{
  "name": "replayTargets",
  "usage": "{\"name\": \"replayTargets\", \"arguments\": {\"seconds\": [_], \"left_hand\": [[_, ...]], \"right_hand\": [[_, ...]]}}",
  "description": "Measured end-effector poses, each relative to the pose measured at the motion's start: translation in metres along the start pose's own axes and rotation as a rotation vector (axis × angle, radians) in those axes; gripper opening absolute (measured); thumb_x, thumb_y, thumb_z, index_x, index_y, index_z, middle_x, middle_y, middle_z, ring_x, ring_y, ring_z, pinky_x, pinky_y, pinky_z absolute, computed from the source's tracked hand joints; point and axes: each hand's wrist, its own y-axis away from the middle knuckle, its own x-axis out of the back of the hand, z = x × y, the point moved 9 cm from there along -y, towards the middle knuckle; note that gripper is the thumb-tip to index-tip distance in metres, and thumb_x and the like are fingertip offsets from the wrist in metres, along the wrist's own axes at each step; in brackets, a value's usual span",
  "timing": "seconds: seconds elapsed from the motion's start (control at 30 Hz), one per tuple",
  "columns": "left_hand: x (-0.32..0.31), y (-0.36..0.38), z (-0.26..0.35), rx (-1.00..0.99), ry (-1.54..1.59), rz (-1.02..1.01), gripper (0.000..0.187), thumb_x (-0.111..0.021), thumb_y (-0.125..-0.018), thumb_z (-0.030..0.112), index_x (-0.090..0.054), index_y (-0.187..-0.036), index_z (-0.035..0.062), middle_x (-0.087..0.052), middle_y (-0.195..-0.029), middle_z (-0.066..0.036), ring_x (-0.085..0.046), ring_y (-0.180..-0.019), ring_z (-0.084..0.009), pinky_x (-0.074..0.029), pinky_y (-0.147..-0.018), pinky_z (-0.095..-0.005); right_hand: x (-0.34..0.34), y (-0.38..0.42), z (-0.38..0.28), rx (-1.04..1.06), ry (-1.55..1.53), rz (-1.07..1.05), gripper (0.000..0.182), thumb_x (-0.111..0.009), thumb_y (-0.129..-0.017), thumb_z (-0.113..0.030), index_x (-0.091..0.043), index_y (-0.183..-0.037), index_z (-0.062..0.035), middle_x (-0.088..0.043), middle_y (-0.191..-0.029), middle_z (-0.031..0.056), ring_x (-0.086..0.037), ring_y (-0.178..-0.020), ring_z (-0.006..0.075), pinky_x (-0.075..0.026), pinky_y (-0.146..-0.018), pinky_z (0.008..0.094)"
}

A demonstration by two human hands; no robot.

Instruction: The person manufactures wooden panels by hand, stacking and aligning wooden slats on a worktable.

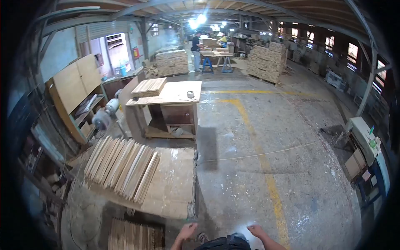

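Note:
My left hand [188,230] hangs low at the bottom of the view, its fingers curled in and no object showing in them. It is nearest to the front corner of a plywood sheet [168,183], apart from it. On the left part of that sheet leans a row of wooden boards [121,166], standing on edge. My right hand [256,231] is held out over the concrete floor on the other side of my body, also with curled fingers and nothing visible in it. Below the sheet, another stack of wooden pieces [135,235] sits at the bottom left.
A workbench [179,91] bears stacked panels [149,86] and a tape roll [190,94]. A fan [102,119] stands left of it. Yellow lines [271,187] mark the floor. At right is a covered table [361,132]. Further back are wood piles [266,62] and a person [196,50].

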Motion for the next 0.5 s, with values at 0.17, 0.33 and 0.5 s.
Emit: {"name": "replayTargets", "arguments": {"seconds": [0.17, 0.33, 0.5], "left_hand": [[0.038, -0.157, 0.189, -0.234, -0.044, -0.021, 0.035, -0.058, -0.087, 0.030, -0.064, -0.105, 0.0006, -0.067, -0.080, -0.010, -0.062, -0.073, -0.0155, -0.048, -0.068, -0.0291], [0.029, -0.289, 0.294, -0.260, -0.328, 0.025, 0.030, -0.061, -0.083, 0.031, -0.069, -0.089, 0.0026, -0.064, -0.070, -0.012, -0.060, -0.065, -0.0156, -0.046, -0.062, -0.0311], [-0.020, -0.403, 0.337, -0.227, -0.281, 0.034, 0.034, -0.060, -0.085, 0.037, -0.070, -0.092, 0.0060, -0.067, -0.080, -0.015, -0.066, -0.075, -0.0223, -0.049, -0.068, -0.0341]], "right_hand": [[0.009, 0.034, 0.138, -0.165, -0.286, 0.170, 0.057, -0.048, -0.085, -0.052, -0.064, -0.110, -0.0039, -0.058, -0.118, 0.0212, -0.055, -0.112, 0.0366, -0.044, -0.094, 0.0417], [0.072, -0.146, 0.115, -0.162, -0.164, 0.135, 0.057, -0.047, -0.085, -0.053, -0.064, -0.109, -0.0034, -0.059, -0.116, 0.0217, -0.055, -0.111, 0.0366, -0.043, -0.095, 0.0416], [0.155, -0.364, 0.081, -0.102, 0.048, 0.021, 0.058, -0.047, -0.085, -0.054, -0.064, -0.108, -0.0027, -0.060, -0.114, 0.0223, -0.055, -0.111, 0.0367, -0.043, -0.095, 0.0414]]}}
